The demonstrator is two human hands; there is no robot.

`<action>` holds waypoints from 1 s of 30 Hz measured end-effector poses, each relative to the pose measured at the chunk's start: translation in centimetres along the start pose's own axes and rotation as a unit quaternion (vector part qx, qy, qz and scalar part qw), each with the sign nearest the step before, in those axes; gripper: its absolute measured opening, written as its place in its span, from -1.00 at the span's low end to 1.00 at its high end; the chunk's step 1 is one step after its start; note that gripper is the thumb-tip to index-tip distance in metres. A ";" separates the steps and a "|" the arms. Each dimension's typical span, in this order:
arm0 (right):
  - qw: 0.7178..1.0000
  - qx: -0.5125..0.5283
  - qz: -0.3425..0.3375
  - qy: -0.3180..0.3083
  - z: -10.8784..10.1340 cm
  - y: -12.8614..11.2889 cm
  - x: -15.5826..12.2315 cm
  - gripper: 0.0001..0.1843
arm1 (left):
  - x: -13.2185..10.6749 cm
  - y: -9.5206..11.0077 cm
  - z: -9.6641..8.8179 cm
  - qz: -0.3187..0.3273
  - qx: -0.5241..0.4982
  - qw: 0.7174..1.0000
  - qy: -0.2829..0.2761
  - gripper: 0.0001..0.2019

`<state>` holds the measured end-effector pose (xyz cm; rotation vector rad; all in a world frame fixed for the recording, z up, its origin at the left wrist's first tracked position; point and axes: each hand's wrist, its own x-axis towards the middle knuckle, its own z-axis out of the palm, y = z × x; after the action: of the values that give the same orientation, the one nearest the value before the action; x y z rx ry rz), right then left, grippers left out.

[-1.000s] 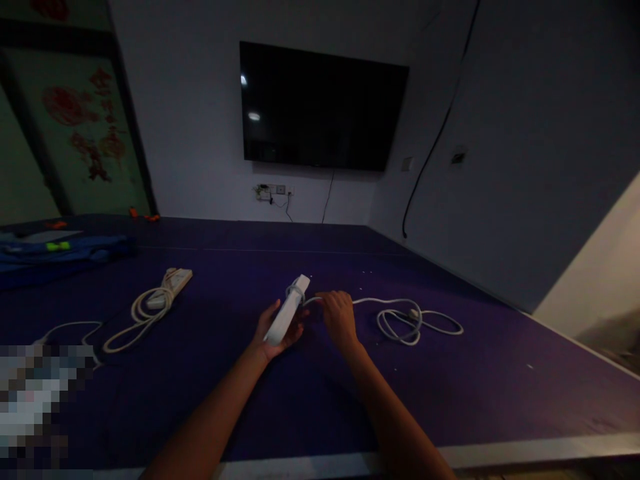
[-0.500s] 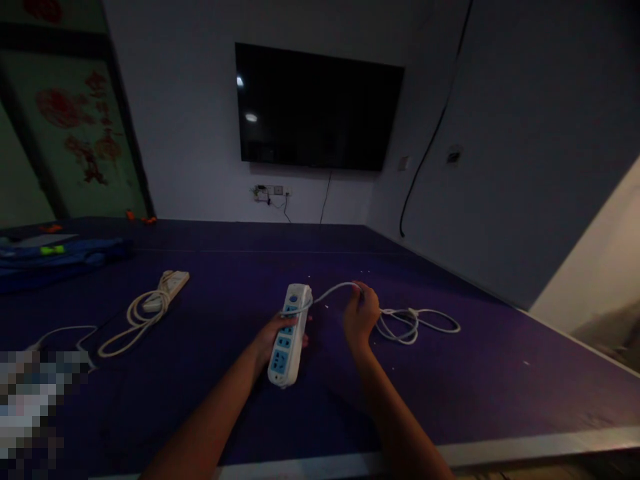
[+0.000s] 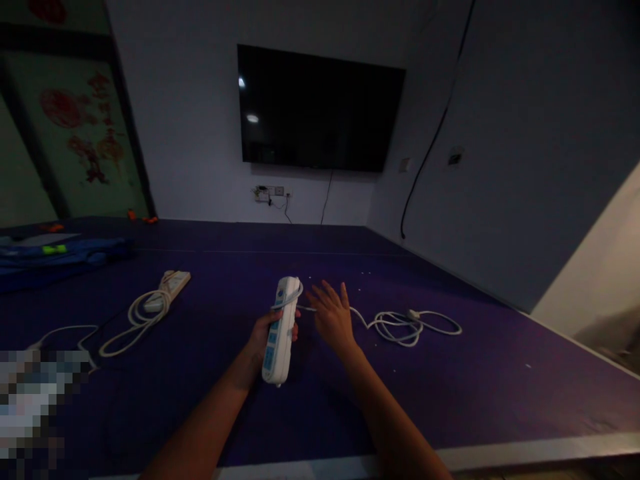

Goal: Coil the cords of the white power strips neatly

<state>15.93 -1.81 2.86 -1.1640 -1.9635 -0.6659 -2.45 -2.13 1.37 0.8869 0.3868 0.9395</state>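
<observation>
My left hand (image 3: 263, 338) is closed around a white power strip (image 3: 285, 343) with blue socket panels, held tilted on its side above the purple surface. Its white cord (image 3: 290, 299) wraps over the upper end of the strip and passes behind my right hand (image 3: 334, 319). That hand is open, fingers spread, just right of the strip, with the cord running behind or beneath it. Further right, the rest of the cord lies in loose loops (image 3: 397, 330) with a plug (image 3: 413, 315) among them.
Left of me lies a second power strip (image 3: 173, 288) with its coiled cream cord (image 3: 134, 319). Folded blue cloth (image 3: 95, 253) sits at the far left. A large television (image 3: 320, 110) hangs on the wall ahead, and a black cable (image 3: 429, 157) dangles on the right wall.
My right hand has let go of the cord, opened and moved left toward the strip. The strip has turned onto its side in my left hand, and the cord has dropped lower.
</observation>
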 end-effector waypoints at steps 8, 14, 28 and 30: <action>0.997 0.021 0.058 -0.056 0.4 -0.5 0.0 -0.77 | 0.3 0.0 -0.7 -0.035 -0.015 0.999 -0.005 -0.60; 0.970 0.039 0.218 0.103 -0.9 0.7 0.0 -0.69 | -0.7 -1.1 0.7 -0.081 0.071 0.988 -0.107 -0.45; 0.889 0.045 0.369 0.269 -2.3 3.6 0.0 -0.54 | 0.0 1.8 0.5 0.019 0.014 0.976 0.218 -0.73; 0.888 0.037 0.374 0.265 -2.2 3.7 -0.1 -0.55 | 0.0 2.0 0.1 0.010 0.065 0.975 0.214 -0.73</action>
<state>20.01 -1.77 4.30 -1.3819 -0.9574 -0.4168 -3.48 -1.61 3.06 0.8031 0.8183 1.1352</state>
